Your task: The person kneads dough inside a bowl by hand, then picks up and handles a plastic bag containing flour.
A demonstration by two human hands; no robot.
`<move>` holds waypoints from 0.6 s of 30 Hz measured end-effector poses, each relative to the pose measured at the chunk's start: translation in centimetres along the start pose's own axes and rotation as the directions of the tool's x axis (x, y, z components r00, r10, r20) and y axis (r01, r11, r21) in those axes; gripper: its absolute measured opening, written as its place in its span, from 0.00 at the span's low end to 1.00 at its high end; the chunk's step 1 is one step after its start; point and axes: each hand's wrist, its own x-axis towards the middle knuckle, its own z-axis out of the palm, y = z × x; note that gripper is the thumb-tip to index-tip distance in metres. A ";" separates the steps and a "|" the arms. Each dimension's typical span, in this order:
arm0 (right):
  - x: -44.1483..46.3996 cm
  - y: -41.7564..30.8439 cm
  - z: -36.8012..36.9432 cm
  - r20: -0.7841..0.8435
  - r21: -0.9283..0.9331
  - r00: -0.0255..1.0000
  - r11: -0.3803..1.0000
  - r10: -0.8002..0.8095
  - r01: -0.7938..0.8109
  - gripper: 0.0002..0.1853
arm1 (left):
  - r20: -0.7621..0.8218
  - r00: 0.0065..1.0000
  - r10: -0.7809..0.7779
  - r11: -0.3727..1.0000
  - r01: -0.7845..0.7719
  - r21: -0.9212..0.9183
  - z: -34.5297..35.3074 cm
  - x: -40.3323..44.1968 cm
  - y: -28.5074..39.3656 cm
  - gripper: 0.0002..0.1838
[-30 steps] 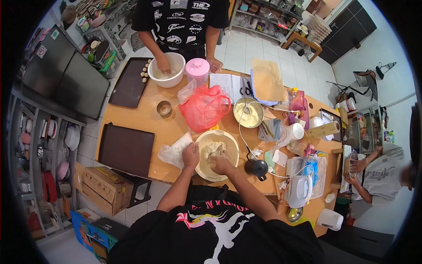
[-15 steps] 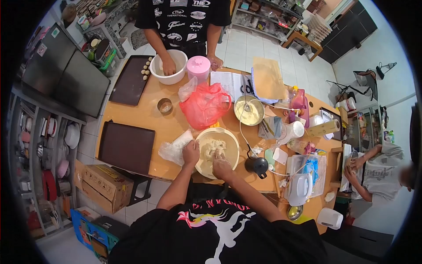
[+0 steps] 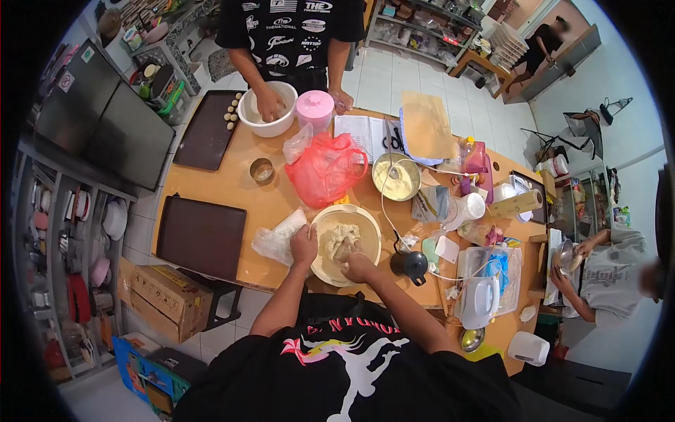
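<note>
A cream-coloured mixing bowl [image 3: 375, 246] stands near my edge of the table, with pale, rough dough [image 3: 340, 238] in it. My left hand [image 3: 304, 245] is closed on the bowl's left rim. Inside the bowl, my right hand [image 3: 357, 267] has its fingers curled into the near side of the dough, which partly hides the fingertips. A clear plastic bag with white contents [image 3: 275, 239] lies just left of my left hand. Beyond the bowl sits a red plastic bag [image 3: 325, 172].
Across the table a person's hand [image 3: 270, 105] reaches into a white bowl [image 3: 247, 116]. Dark baking trays [image 3: 202, 238] lie at left. A metal bowl of creamy mixture [image 3: 397, 177], a black-handled corded appliance [image 3: 409, 266] and containers crowd the right. Another person holds a glass bowl [image 3: 564, 257].
My right hand has moved slightly within the bowl, its fingers now deeper against the dough. At the far right a door has opened and a person appears. The person at right has lifted a glass bowl.
</note>
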 end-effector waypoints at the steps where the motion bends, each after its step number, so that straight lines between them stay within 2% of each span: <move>1: -0.5 0.2 0.1 -0.036 0.115 0.998 0.992 0.048 -0.044 0.20 | 0.012 1.000 0.003 1.000 -0.003 0.000 -0.1 -0.1 0.0 0.18; 2: -0.7 0.3 0.1 -0.067 0.227 0.993 0.971 0.097 -0.080 0.18 | 0.020 1.000 0.005 1.000 -0.005 0.000 -0.1 0.1 0.0 0.19; 5: -0.7 -0.2 0.2 0.001 0.178 0.975 0.959 0.223 -0.219 0.17 | 0.056 0.998 0.016 1.000 -0.016 0.005 -0.6 -0.1 0.2 0.19; 8: -1.3 -3.9 -3.1 -0.208 0.224 0.909 0.922 0.361 -0.315 0.20 | 0.070 0.997 0.033 0.999 -0.033 -0.006 -1.2 -0.3 0.7 0.19; 11: -0.2 -2.8 -1.4 -0.328 0.085 0.928 0.984 0.178 -0.159 0.25 | 0.091 0.996 -0.001 1.000 0.001 0.000 -1.4 -0.5 1.1 0.19; 14: 1.4 -1.3 1.6 -0.240 -0.114 0.968 0.989 0.069 -0.099 0.29 | 0.088 0.996 0.017 1.000 -0.017 -0.001 -1.1 -0.3 1.0 0.20; 18: 2.6 -2.8 -0.2 0.076 -0.202 0.987 0.972 0.138 -0.120 0.34 | 0.083 0.996 0.021 1.000 -0.022 0.006 -1.4 -0.4 1.4 0.19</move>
